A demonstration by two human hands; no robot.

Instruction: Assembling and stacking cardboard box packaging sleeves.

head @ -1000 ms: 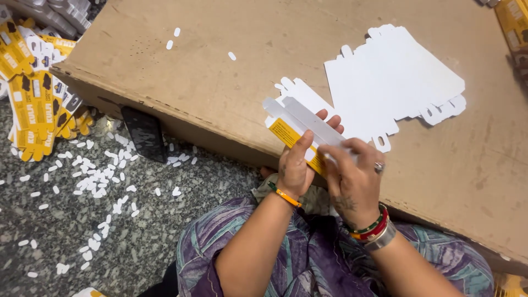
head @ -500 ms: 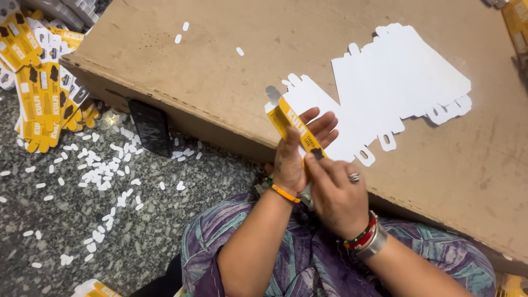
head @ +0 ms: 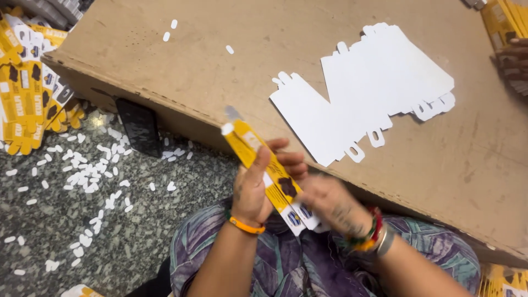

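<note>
My left hand [head: 254, 184] grips a long, narrow yellow and white folded carton [head: 264, 170], which slants up to the left over the near edge of a brown cardboard sheet [head: 220, 77]. My right hand [head: 333, 203] is blurred with motion at the carton's lower end and touches it there. A stack of flat white die-cut carton blanks [head: 368, 88] lies on the cardboard beyond my hands.
Yellow printed carton blanks [head: 25, 93] are piled at the far left on the speckled floor [head: 71, 231], among several small white punched scraps. A black phone [head: 138, 126] lies by the cardboard's edge. Another person's hand [head: 514, 60] shows at the right edge beside more yellow blanks.
The carton has been pressed from a wider white-backed piece into a narrow yellow strip and now tilts further left. My right hand slid down to its lower end.
</note>
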